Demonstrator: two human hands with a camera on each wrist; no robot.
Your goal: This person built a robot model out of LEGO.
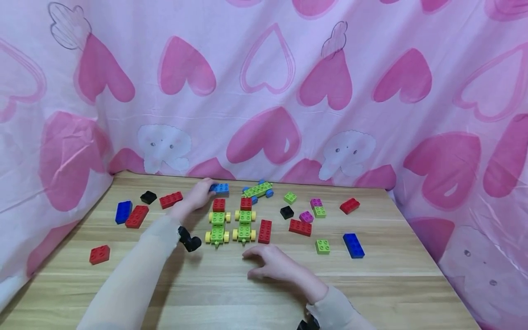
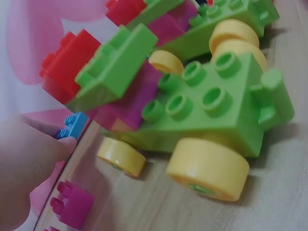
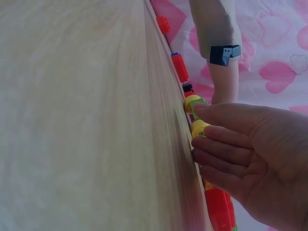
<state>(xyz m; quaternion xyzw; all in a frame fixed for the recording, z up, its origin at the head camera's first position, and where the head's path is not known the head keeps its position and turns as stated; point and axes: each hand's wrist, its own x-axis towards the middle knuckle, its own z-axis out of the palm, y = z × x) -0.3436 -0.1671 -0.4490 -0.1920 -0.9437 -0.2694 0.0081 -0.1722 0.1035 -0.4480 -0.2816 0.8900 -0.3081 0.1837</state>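
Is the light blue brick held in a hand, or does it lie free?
Held: the head and left wrist views show the left hand pinching one end of the light blue brick.

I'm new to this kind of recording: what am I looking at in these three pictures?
No robot here, just a bare left hand and right hand. The wide picture comes from a head camera looking forward and down; the other two come from a small wrist camera on each arm. On the table lie loose bricks, two yellow-wheeled cars and a blue-wheeled car. The left hand pinches a light-blue brick near the far edge; the right hand holds nothing.
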